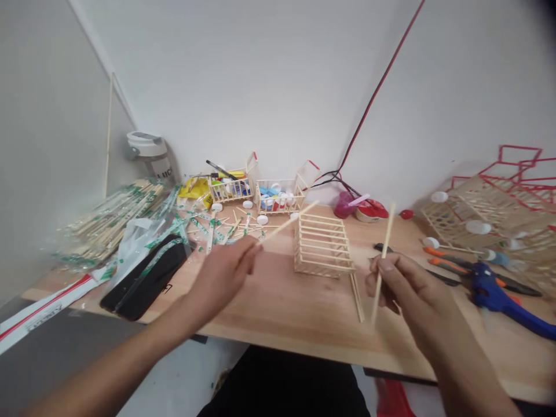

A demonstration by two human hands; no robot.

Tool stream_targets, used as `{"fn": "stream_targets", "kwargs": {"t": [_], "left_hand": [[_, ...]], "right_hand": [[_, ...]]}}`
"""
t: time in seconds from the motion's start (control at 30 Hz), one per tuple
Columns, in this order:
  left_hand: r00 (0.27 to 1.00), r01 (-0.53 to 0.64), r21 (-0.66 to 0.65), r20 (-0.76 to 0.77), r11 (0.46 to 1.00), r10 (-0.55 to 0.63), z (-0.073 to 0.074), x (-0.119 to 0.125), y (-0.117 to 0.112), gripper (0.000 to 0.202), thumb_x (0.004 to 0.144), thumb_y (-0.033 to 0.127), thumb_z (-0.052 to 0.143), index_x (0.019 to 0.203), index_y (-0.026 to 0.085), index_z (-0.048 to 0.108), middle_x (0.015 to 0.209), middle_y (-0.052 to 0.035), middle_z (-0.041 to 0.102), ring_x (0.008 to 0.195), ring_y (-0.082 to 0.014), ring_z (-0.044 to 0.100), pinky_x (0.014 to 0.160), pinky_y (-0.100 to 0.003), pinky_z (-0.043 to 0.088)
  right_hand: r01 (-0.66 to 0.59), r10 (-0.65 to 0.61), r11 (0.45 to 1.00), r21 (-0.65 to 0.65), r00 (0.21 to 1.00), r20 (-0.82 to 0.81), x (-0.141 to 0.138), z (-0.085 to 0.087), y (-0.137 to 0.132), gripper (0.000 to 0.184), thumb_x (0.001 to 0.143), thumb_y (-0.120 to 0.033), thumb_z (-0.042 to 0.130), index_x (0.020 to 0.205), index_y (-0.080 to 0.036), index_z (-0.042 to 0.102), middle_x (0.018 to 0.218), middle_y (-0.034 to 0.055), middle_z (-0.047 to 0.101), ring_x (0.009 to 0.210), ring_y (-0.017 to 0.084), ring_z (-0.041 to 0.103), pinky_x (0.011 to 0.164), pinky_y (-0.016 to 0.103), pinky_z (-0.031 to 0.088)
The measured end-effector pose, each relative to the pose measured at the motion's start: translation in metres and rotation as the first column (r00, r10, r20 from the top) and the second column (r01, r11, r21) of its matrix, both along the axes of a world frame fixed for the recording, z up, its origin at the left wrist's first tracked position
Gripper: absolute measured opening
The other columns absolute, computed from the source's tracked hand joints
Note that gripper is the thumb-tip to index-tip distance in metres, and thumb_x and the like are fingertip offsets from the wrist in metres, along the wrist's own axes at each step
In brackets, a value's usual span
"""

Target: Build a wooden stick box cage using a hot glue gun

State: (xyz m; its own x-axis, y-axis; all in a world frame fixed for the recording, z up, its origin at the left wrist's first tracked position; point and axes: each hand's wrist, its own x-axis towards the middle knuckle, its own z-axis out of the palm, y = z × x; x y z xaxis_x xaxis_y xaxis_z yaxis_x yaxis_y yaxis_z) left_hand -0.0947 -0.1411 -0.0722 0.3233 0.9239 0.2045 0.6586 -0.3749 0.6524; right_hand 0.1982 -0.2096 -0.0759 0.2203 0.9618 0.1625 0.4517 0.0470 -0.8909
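Observation:
My left hand [228, 266] is closed on one end of a thin wooden stick, which points up and to the right towards a small cart frame. In my right hand [406, 284] a second wooden stick [386, 237] stands nearly upright, pinched between thumb and fingers. Between the hands, the slatted cart frame [324, 243], built of sticks, rests on the wooden table [269, 301] and touches neither hand. Two loose sticks [357, 298] lie against its near right corner.
Wrapped chopsticks [117, 217] and a black case [143, 278] lie left. Two finished carts [280, 197] stand behind, with stick scraps before them. At right are a blue glue gun [493, 295], orange-handled pliers [447, 260] and stacked carts [478, 208]. A red container [371, 209] sits near cables.

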Motion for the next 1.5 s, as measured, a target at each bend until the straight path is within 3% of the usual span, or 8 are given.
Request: {"fn": "stream_targets", "kwargs": {"t": [0.13,0.27,0.5,0.63,0.83,1.07,1.27,1.5], "left_hand": [[0.908,-0.095,0.243,-0.376,0.965,0.184,-0.007,-0.04,0.032,0.029,0.098,0.033,0.04,0.085,0.02,0.063,0.078,-0.0054,0.067,0.075,-0.0229,0.061,0.067,-0.031,0.039],[0.949,-0.01,0.472,-0.272,0.882,0.156,-0.006,-0.039,0.046,0.026,0.096,0.031,0.051,0.108,0.018,0.07,0.112,-0.0117,0.07,0.107,-0.0286,0.06,0.092,-0.04,0.043],[0.962,0.217,0.433,0.055,0.875,-0.266,0.038,0.042,0.044,0.018,0.093,0.031,0.064,0.1,0.021,0.077,0.089,-0.0034,0.076,0.084,-0.0169,0.064,0.08,-0.03,0.046],[0.895,0.399,0.285,0.085,0.871,-0.438,0.051,0.071,0.044,0.013,0.09,0.02,0.066,0.081,0.019,0.076,0.078,-0.0003,0.073,0.076,-0.013,0.062,0.073,-0.025,0.044],[0.859,0.473,-0.023,0.233,0.881,-0.455,0.059,0.087,0.064,0.017,0.086,0.019,0.066,0.07,0.013,0.068,0.059,0.0049,0.056,0.057,-0.0057,0.047,0.056,-0.019,0.034],[0.81,0.529,-0.312,0.463,0.789,-0.36,0.065,0.096,0.087,0.024,0.089,0.023,0.062,0.069,0.011,0.061,0.062,0.0014,0.059,0.053,-0.0042,0.048,0.05,-0.016,0.035],[0.864,0.485,-0.453,0.38,0.748,-0.329,0.059,0.099,0.095,0.03,0.089,0.025,0.061,0.063,0.011,0.06,0.059,0.0003,0.061,0.048,-0.0037,0.05,0.044,-0.015,0.034],[0.823,0.567,-0.499,0.385,0.656,-0.418,0.045,0.103,0.096,0.026,0.087,0.024,0.061,0.063,0.012,0.061,0.06,-0.0006,0.067,0.049,-0.0055,0.059,0.042,-0.015,0.036]], "right_hand": [[-0.066,0.029,0.995,0.07,0.895,0.446,0.031,0.01,0.015,0.039,0.095,-0.055,0.047,0.081,-0.023,0.064,0.07,0.0031,0.063,0.063,0.016,0.057,0.058,0.028,0.042],[-0.267,0.02,0.939,0.218,0.673,0.739,0.053,0.031,0.044,0.039,0.098,-0.051,0.046,0.095,-0.022,0.07,0.093,0.0091,0.073,0.084,0.02,0.063,0.074,0.033,0.044],[-0.648,0.085,0.756,0.095,0.24,0.967,0.053,0.088,0.089,0.031,0.103,-0.039,0.041,0.099,-0.03,0.07,0.088,0.0039,0.07,0.087,0.023,0.059,0.081,0.041,0.037],[-0.724,-0.023,0.677,0.133,0.159,0.987,0.037,0.104,0.095,0.03,0.103,-0.033,0.04,0.096,-0.034,0.07,0.083,0.0027,0.067,0.084,0.024,0.056,0.085,0.046,0.034],[-0.696,-0.039,0.679,0.234,0.284,0.958,0.028,0.105,0.107,0.021,0.1,-0.036,0.049,0.097,-0.035,0.07,0.093,0.0022,0.069,0.098,0.027,0.059,0.095,0.051,0.038],[-0.234,-0.231,0.719,0.654,0.807,0.543,0.028,0.066,0.109,0.034,0.095,-0.027,0.059,0.128,-0.023,0.062,0.13,0.0119,0.062,0.121,0.024,0.058,0.096,0.041,0.051],[-0.014,-0.081,0.905,0.425,0.975,0.205,0.028,0.014,0.115,0.023,0.095,-0.039,0.057,0.106,-0.023,0.071,0.096,0.0046,0.072,0.091,0.019,0.067,0.086,0.036,0.05],[-0.084,0.061,0.982,0.17,0.989,0.135,0.016,0.019,0.125,0.029,0.091,-0.048,0.059,0.089,-0.022,0.073,0.081,0.0032,0.069,0.079,0.018,0.062,0.072,0.029,0.047]]}}
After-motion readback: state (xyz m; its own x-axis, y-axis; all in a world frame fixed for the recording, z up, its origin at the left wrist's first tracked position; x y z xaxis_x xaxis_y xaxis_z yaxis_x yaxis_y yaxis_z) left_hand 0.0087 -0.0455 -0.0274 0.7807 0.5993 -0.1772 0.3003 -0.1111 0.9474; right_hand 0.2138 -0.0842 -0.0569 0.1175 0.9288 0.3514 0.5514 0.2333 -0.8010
